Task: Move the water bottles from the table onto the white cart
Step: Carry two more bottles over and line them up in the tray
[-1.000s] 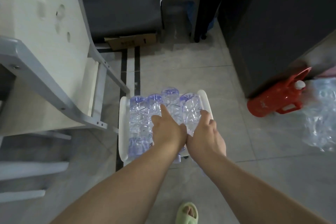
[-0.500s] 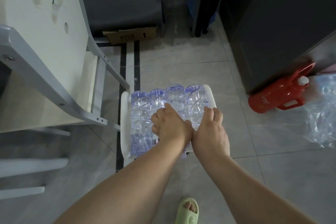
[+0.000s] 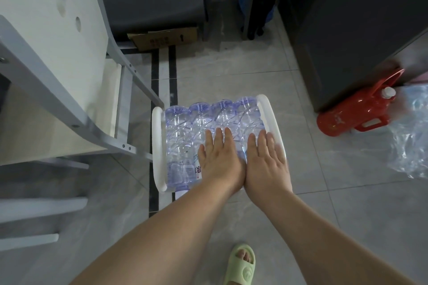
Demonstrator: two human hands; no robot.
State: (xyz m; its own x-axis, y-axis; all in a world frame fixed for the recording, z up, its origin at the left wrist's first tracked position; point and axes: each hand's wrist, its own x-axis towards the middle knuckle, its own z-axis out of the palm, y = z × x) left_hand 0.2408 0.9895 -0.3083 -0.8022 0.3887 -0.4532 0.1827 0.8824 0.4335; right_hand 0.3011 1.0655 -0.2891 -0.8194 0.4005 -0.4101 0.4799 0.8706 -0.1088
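Here, at the far left, a pale tabletop [image 3: 46, 37] on a grey metal frame [image 3: 69, 109] fills the upper corner, with grey floor tiles [image 3: 231, 67] beyond it. Just right of the frame's foot stands the white cart [image 3: 158, 146], seen from above: its left and right rails are rounded white bars, and between them its top tray is packed with clear water bottles [image 3: 185, 132] lying on their sides in a row of four, their blue-tinted bottoms pointing to the far end. A label with red print shows on a bottle near the cart's near end.

The left hand [image 3: 220, 159] lies palm-down on the bottles toward the right of the row, fingers straight and spread, gripping nothing. The right hand [image 3: 266, 162] lies flat just beside it, the two touching at the thumb side, its fingers likewise extended over the rightmost bottle and the right rail.

At the near edge a foot in a pale green slipper [image 3: 240, 266] stands on the tiles. Farther right, a red thermos jug [image 3: 347, 113] lies against a dark cabinet [image 3: 359, 30], and crumpled clear plastic wrap [image 3: 410, 141] lies at the right edge.
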